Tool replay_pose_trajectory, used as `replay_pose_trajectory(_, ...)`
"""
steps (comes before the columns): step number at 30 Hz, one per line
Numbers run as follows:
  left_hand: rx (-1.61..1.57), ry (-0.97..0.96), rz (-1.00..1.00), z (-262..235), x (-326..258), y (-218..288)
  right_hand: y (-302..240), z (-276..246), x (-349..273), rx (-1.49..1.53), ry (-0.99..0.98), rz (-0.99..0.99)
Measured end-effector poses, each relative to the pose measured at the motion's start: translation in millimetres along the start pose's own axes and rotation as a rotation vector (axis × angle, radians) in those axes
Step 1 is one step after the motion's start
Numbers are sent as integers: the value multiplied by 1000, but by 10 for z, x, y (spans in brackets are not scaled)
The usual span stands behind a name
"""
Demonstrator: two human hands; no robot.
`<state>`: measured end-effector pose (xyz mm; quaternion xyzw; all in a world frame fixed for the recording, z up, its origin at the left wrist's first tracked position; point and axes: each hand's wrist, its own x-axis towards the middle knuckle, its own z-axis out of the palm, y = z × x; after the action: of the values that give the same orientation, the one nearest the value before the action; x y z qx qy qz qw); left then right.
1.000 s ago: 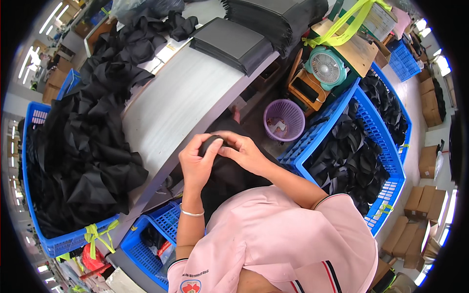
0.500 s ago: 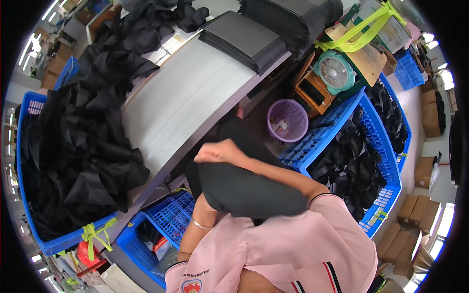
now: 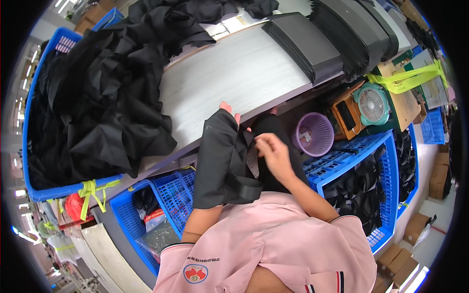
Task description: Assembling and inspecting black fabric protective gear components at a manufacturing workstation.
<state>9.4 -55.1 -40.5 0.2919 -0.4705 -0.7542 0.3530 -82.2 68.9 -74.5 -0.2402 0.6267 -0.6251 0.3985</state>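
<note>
A: What do the containers hold?

B: At left, a large blue plastic basket (image 3: 73,191) overflows with crumpled black cloth (image 3: 112,97), which spreads onto the pale grey worktop (image 3: 234,73). At right, a blue slatted basket (image 3: 388,178) holds black fabric pieces (image 3: 349,193). Between them, a round purple plastic basket (image 3: 323,129) contains pale scraps (image 3: 307,138).

A: And the hands?

B: A tube-like black fabric piece (image 3: 212,161) sits above the lap, around the left forearm. It hides most of the left hand (image 3: 226,108); fingertips poke out, spread unknown. The right hand (image 3: 274,155) is half-curled at the fabric's edge; I can't tell whether it grips.

A: What else is around?

B: Flat black stacks (image 3: 308,44) block the worktop's far right; a teal fan (image 3: 373,105) stands below.
</note>
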Motion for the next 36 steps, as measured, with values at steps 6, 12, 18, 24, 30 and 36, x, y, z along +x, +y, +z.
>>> replay_pose_trajectory(6,600,-162,145,-95,-98,-32,-534,45,55,-443,-8,-536)
replay_pose_trajectory(12,952,-406,-21,-118,-107,101,-416,-90,6,278,-348,-51)
replay_pose_trajectory(18,-227,251,-67,-790,50,147,-758,-722,17,1031,-55,-222)
replay_pose_trajectory(24,-391,45,-201,-670,29,71,-802,-749,128,308,64,-196)
replay_pose_trajectory(30,737,-302,-147,-72,-59,375,-463,-30,52,-250,10,-282)
replay_pose_trajectory(36,805,-145,-99,-217,-127,266,-618,5,41,289,-401,42)
